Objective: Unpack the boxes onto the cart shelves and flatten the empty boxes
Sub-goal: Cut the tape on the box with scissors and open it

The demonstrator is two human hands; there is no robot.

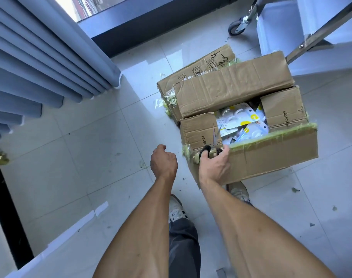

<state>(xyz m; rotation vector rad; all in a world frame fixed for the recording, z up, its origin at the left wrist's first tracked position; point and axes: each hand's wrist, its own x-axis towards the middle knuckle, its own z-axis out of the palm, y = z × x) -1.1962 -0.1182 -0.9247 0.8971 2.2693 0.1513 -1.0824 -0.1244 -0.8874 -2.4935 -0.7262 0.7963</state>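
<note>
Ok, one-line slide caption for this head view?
Right hand holds scissors at the opened cardboard box of packaged goods; left hand hangs free.

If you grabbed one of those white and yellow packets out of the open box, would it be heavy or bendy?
Probably light: the packets look like thin flat cards with small white plastic pieces under clear blisters. Likely a bit bendy, since the cards look thin. They lie loosely heaped in the cardboard box, so they may slide over each other when one is pulled.
</note>
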